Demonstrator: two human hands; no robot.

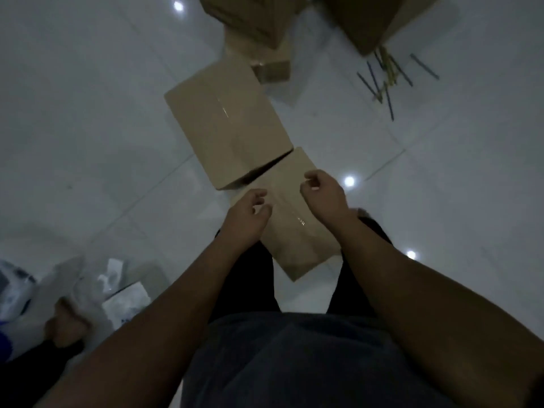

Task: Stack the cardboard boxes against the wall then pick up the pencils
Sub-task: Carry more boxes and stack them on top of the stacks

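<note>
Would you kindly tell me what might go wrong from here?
1. The pencils lie loose on the glossy floor; carrying a box past them, the person might slip.
2. The near box seems to abut the far box; lifting it may shift that one.

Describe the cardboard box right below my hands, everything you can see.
The nearest box is plain brown cardboard, closed, with glossy tape along its top. It sits diagonally on the white tiled floor, in front of the person's legs, its far edge beside the larger box. The left hand and right hand are above its top, fingers loosely curled; contact cannot be told.
</note>
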